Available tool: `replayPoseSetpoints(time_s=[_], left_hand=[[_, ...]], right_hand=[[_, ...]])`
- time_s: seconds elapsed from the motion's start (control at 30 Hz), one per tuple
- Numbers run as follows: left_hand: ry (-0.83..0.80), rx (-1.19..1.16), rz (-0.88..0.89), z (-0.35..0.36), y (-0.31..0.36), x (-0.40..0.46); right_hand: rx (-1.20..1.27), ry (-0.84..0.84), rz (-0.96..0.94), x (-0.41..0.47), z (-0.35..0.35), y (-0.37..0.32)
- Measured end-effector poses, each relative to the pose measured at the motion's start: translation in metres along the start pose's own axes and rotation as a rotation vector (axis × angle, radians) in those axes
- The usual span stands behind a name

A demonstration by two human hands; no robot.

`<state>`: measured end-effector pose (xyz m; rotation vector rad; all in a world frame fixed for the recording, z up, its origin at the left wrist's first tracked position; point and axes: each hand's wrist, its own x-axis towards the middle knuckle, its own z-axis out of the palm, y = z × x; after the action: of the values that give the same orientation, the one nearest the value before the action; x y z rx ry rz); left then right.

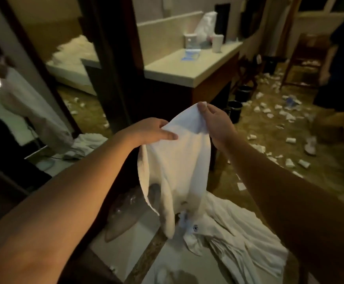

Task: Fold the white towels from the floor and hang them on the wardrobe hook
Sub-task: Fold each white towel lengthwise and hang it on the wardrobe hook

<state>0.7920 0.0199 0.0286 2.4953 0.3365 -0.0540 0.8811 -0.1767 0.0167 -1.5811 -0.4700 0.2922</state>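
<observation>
Left hand [154, 130]: seen at centre frame; the upper left edge of the white towel [177, 160] is pinched between the thumb and curled fingers.
Right hand [216, 121]: seen just right of centre; the towel's top corner is pinched under the thumb, the remaining fingers being loosely spread.
White towel: held up between both hands at mid-frame; its lower end is draped down to the crumpled white linen [238, 238] lying on the floor at lower right.
Second towel heap [87, 144]: seen on the floor at middle left, beside the dark door frame [113, 78].
Counter [189, 66]: shown at upper centre, with a paper roll [217, 43] and a white bag [205, 25] upon it.
Floor litter [277, 111]: scattered white scraps are shown at right.
Second person [343, 64]: partly seen at the right edge.
</observation>
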Motion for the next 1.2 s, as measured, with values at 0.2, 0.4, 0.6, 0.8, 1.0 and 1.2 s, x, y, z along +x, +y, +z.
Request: replayPoseSetpoints(time_s=[0.2,0.4,0.6,0.8,1.0,1.2], left_hand=[[0.234,-0.034,-0.032,-0.076,-0.009,-0.108],[0.343,-0.135,-0.008,-0.124,-0.032,-0.236],[0.379,-0.291,-0.008,-0.141,-0.074,-0.383],[0.354,-0.253,-0.019,-0.149,-0.112,-0.509],[0.283,-0.084,-0.183,-0.156,-0.136,-0.61],[0.307,0.167,-0.47,-0.157,-0.172,-0.708]], right_hand=[[0.007,-0.053,-0.116,-0.04,0.071,-0.069],[0.048,-0.129,-0.183,-0.116,0.146,-0.117],[0.024,-0.117,-0.186,-0.234,0.231,-0.142],[0.027,-0.125,-0.182,-0.348,0.296,-0.163],[0.039,-0.236,-0.222,-0.417,0.325,-0.18],[0.023,-0.297,-0.266,-0.459,0.344,-0.193]])
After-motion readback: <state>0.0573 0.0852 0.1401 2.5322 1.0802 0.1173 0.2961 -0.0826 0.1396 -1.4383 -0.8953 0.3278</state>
